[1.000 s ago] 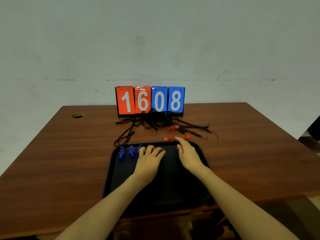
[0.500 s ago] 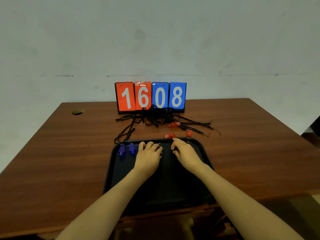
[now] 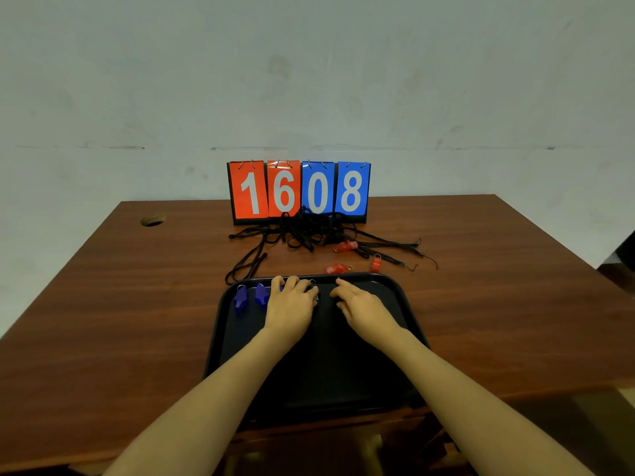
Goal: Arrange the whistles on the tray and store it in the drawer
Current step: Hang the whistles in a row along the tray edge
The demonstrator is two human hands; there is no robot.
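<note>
A black tray (image 3: 409,304) lies at the table's front edge. Two blue whistles (image 3: 240,298) (image 3: 262,295) lie side by side in its far left corner. My left hand (image 3: 292,304) rests just right of them, palm down, covering a third blue whistle (image 3: 281,287) and touching a dark whistle (image 3: 314,294) whose ring shows past my fingers. My right hand (image 3: 360,307) lies on the tray with loosely bent fingers pointing left at that dark whistle. Three red whistles (image 3: 345,246) (image 3: 335,268) (image 3: 375,263) lie on the table beyond the tray.
A tangle of black lanyards (image 3: 302,231) spreads behind the tray, in front of a flip scoreboard (image 3: 299,192) reading 1608. A round hole (image 3: 153,220) sits in the wooden table (image 3: 137,304) at the far left. A pale wall stands behind.
My right hand has drawn back from the tray's far rim and swung left toward my left hand. My left hand has stayed over the whistles, its fingers more bent.
</note>
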